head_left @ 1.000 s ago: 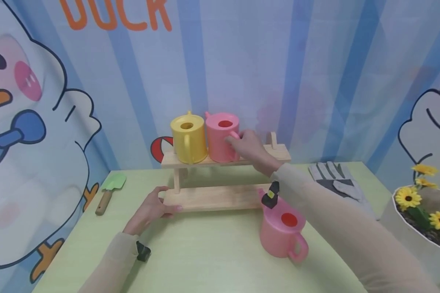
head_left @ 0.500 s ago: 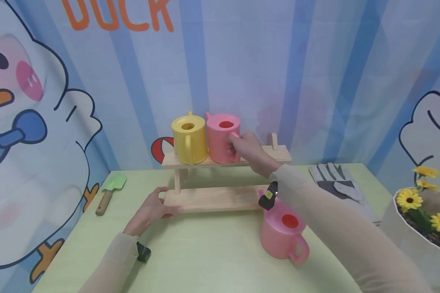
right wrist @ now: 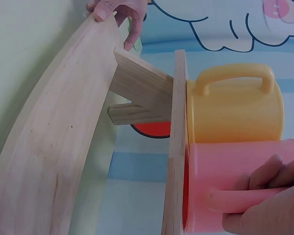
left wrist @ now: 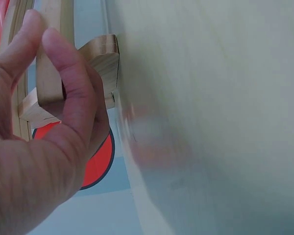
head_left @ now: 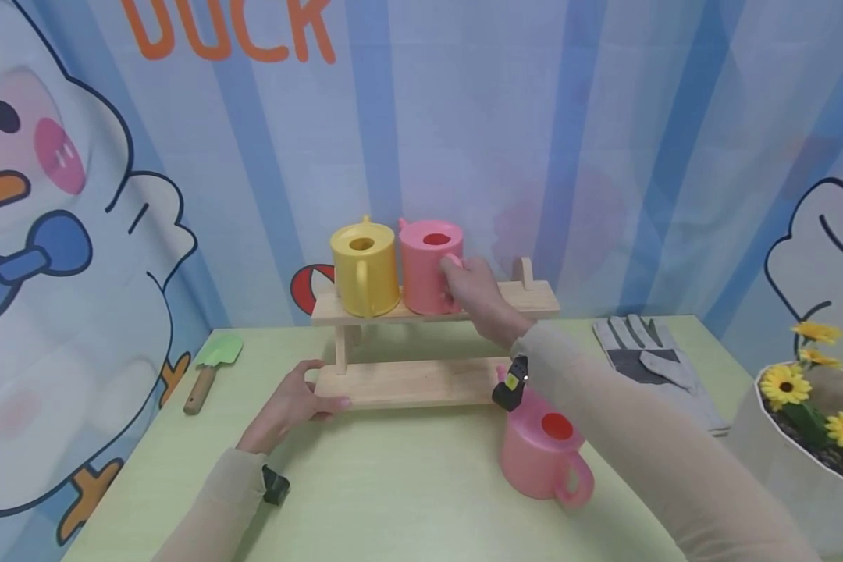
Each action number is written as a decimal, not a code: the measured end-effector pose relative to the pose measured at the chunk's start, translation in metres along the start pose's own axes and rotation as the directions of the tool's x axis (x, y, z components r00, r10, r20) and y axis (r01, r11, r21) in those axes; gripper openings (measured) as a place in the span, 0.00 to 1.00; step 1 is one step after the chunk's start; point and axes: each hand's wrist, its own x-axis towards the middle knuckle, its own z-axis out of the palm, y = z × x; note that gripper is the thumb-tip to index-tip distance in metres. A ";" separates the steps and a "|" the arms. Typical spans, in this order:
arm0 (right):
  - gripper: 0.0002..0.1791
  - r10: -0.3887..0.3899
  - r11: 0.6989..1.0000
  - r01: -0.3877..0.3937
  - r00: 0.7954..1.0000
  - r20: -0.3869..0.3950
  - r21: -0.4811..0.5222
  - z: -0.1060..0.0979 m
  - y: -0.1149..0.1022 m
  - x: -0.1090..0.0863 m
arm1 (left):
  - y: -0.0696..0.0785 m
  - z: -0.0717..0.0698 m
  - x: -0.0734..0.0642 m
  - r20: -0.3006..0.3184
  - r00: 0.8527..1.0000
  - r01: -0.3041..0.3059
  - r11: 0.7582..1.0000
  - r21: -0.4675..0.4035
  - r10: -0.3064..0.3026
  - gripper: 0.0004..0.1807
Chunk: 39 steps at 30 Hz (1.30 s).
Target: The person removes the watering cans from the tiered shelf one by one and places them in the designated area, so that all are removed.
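On the upper board of a two-tier wooden shelf (head_left: pixel 421 382) stand a yellow watering can (head_left: pixel 365 269) and, close to its right, a pink watering can (head_left: pixel 421 269). My right hand (head_left: pixel 481 297) grips the handle of that pink can; in the right wrist view its fingers (right wrist: pixel 267 171) curl round the handle. The left hand (head_left: pixel 297 402) pinches the left end of the lower board, thumb on the front edge, and the left wrist view shows thumb and fingers about the board end (left wrist: pixel 51 88). A second pink watering can (head_left: pixel 544 460) stands on the table, partly under my right forearm.
A small green trowel (head_left: pixel 211 371) with a wooden handle lies at the table's left. Grey work gloves (head_left: pixel 649 363) lie at the back right. A white pot (head_left: pixel 780 453) of yellow flowers stands at the right edge. A striped duck curtain hangs behind.
The view shifts slightly. The right hand and the pink can it holds stay nearly in place on the upper board; the left hand keeps its hold on the lower board.
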 end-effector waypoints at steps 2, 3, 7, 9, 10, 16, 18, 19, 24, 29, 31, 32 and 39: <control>0.21 0.000 1.000 0.000 1.000 -0.009 0.002 0.000 0.000 -0.002 | 0.001 0.001 0.000 0.002 1.000 0.002 1.000 0.004 -0.002 0.58; 0.21 -0.001 1.000 0.000 1.000 -0.016 -0.003 0.000 -0.001 -0.003 | 0.001 0.001 0.001 0.002 1.000 0.002 1.000 0.005 -0.002 0.58; 0.21 -0.020 1.000 0.019 0.999 -0.037 -0.025 -0.001 -0.001 -0.008 | 0.002 0.001 0.002 -0.001 1.000 0.003 1.000 0.007 -0.003 0.59; 0.21 -0.028 0.999 0.026 0.998 -0.047 -0.034 -0.001 -0.001 -0.011 | 0.002 0.001 0.002 -0.003 1.000 0.004 1.000 0.003 -0.004 0.59; 0.21 -0.032 0.999 0.030 0.998 -0.054 -0.034 -0.001 -0.001 -0.013 | 0.002 0.001 0.003 -0.004 1.000 0.006 1.000 0.001 -0.006 0.59; 0.20 -0.047 0.998 0.045 0.995 -0.084 -0.033 -0.003 -0.002 -0.029 | 0.003 0.001 0.003 0.000 1.000 0.006 1.000 0.003 -0.006 0.58; 0.20 -0.049 0.998 0.047 0.996 -0.079 -0.030 -0.004 -0.002 -0.034 | 0.003 0.001 0.003 0.000 1.000 0.007 1.000 0.001 -0.007 0.58; 0.20 -0.046 0.999 0.044 0.996 -0.074 -0.026 -0.005 -0.003 -0.037 | 0.004 0.000 0.003 -0.002 1.000 0.012 1.000 -0.005 -0.012 0.58; 0.18 -0.039 0.999 0.038 0.996 -0.083 -0.014 -0.008 -0.003 -0.052 | 0.004 -0.001 0.003 0.000 1.000 0.011 1.000 -0.004 -0.011 0.59; 0.19 -0.058 0.998 0.055 0.991 -0.121 -0.025 -0.009 0.002 -0.067 | 0.004 -0.002 0.003 -0.003 1.000 0.015 1.000 0.023 -0.015 0.58; 0.20 -0.052 0.998 0.047 0.991 -0.125 -0.040 -0.010 0.004 -0.073 | 0.004 -0.002 0.003 0.002 1.000 0.009 1.000 0.030 -0.009 0.58; 0.20 -0.047 0.998 0.041 0.991 -0.124 -0.050 -0.010 0.005 -0.076 | 0.004 -0.002 0.003 0.001 1.000 0.008 1.000 0.030 -0.008 0.58; 0.21 -0.056 0.997 0.047 0.989 -0.139 -0.066 -0.010 0.016 -0.094 | 0.003 -0.003 0.005 0.009 1.000 -0.004 1.000 0.019 0.004 0.58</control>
